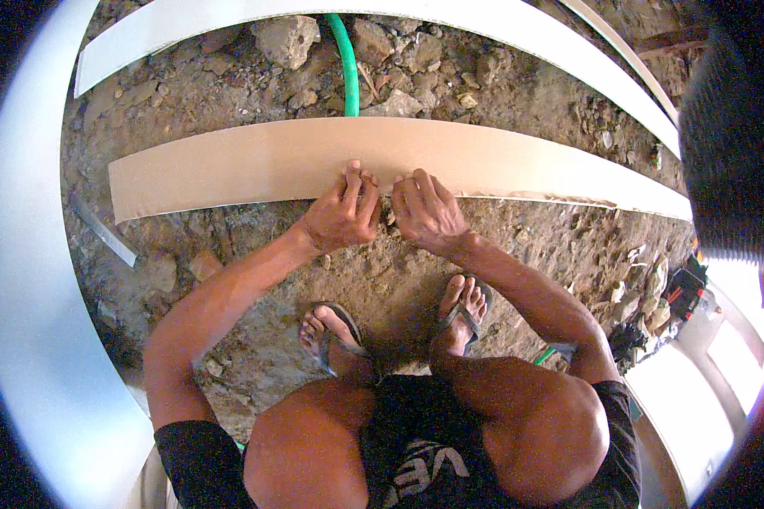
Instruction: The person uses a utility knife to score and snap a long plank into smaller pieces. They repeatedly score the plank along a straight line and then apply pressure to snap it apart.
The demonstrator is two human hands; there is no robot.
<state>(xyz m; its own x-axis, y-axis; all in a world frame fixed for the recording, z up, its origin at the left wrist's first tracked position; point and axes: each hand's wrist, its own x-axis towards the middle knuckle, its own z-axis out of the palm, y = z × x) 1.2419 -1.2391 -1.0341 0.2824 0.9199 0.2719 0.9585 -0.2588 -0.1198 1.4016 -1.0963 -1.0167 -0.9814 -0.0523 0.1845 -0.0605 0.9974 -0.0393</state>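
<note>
1. Brown strip lies in upper middle of frame; long axis runs left to right, bowed by the lens; its face lies just beyond the fingers, toward the top of frame
2. Left hand is at the strip's near edge, just left of frame centre; 1 finger reaches onto the face, others bend; cannot tell if the thumb pinches from beneath
3. Right hand is at the same edge, just right of centre; fingers curled, tips at the strip; firm grip or light touch, cannot tell
4. 2 hands sit close together near mid-length, a small gap between; neither is clearly nearer; both strip ends lie well apart from them
5. Surface is rough soil with stones, uneven; 2 sandalled feet stand below the hands, lower middle
6. Around: green hose at top middle, meeting the strip's far edge in view; white strip arcs across the top; large pale panel fills the left side; dark ribbed item at upper right
</note>
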